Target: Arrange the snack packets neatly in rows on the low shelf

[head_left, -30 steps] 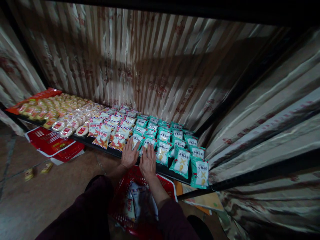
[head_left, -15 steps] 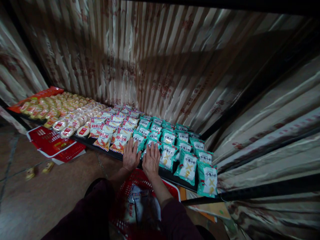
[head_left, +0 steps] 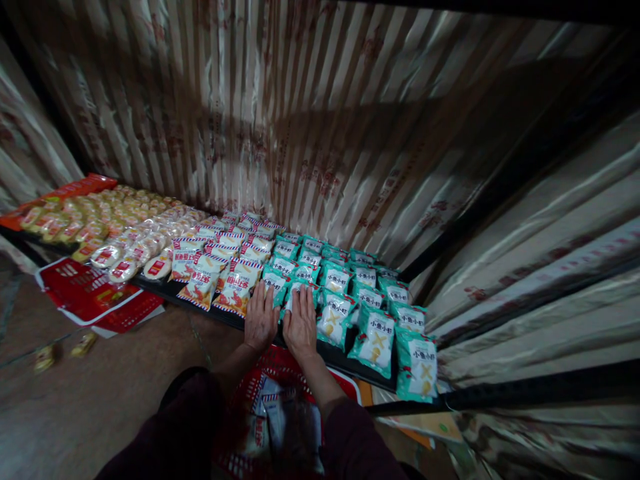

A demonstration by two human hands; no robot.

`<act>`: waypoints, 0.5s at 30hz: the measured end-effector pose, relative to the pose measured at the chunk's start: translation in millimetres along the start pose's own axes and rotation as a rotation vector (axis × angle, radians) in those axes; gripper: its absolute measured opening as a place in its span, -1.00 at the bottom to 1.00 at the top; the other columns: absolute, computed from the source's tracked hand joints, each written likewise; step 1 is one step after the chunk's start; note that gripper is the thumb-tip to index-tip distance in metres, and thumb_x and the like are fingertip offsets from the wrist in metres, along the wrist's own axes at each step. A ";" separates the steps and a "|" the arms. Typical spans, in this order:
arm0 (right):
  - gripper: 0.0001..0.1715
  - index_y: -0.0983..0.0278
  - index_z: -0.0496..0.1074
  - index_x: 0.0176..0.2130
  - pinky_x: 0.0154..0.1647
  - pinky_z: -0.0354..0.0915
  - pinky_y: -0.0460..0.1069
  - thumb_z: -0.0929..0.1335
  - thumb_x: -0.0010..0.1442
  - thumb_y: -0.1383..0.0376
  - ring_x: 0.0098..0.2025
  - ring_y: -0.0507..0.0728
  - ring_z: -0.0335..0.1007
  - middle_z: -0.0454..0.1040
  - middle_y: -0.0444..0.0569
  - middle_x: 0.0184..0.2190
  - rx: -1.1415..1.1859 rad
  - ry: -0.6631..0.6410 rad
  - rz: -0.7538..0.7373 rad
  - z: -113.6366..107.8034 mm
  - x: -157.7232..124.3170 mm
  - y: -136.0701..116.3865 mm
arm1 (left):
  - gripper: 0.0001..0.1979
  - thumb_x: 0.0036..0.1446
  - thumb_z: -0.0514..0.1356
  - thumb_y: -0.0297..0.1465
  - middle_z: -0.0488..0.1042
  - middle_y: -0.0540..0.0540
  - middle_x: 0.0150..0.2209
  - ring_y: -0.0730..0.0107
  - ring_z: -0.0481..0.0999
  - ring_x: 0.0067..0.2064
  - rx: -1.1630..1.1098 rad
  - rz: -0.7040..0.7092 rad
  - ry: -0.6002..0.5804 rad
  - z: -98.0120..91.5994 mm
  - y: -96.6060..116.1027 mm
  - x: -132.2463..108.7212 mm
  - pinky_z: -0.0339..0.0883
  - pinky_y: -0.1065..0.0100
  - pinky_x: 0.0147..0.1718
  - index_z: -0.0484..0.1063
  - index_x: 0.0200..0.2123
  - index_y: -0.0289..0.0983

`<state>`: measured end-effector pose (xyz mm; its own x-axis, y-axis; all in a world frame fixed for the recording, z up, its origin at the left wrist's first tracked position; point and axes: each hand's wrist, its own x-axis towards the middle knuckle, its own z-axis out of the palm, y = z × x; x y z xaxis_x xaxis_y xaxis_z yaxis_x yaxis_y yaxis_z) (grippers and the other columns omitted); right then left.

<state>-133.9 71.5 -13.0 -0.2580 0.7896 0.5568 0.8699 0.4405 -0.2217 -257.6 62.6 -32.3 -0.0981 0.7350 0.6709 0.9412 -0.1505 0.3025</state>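
Observation:
Both palms face down at the front of the shelf (head_left: 373,375), over green snack bags (head_left: 336,313) set in rows. My left hand (head_left: 261,320) lies flat with fingers stretched out, its tips on a front green bag beside the orange-and-white snack bags (head_left: 239,287). Just to the right, my right hand (head_left: 301,327) rests with straight fingers on another green bag and covers much of it. Neither hand is wrapped around anything.
Round wrapped pastries (head_left: 157,267) and yellow-wrapped ones (head_left: 65,227) fill the shelf's left part. A red basket (head_left: 350,385) holding packets stands below my arms; a second red basket (head_left: 145,310) sits on the floor at left. Black posts and a curtain (head_left: 310,133) enclose the shelf.
The view has shifted slightly, so the left part of the shelf and the floor basket sit further left. Both hands stay flat on the front green bags.

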 end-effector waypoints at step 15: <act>-0.42 0.34 0.08 0.28 0.29 -0.13 0.28 0.12 0.31 0.29 0.40 0.26 -0.42 -0.13 0.12 0.36 -0.100 0.030 0.074 -27.1 -20.5 4.9 | -0.46 0.17 0.13 -0.26 -0.09 -0.25 0.34 -0.02 -0.14 0.36 -0.027 0.134 -0.035 -16.6 4.6 -3.4 -0.07 -0.07 0.23 0.21 0.22 -0.20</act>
<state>-112.9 45.9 -3.9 -0.1804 0.8043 0.5662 0.9240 0.3359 -0.1828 -258.3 48.5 -22.0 0.0399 0.7297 0.6826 0.9359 -0.2665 0.2302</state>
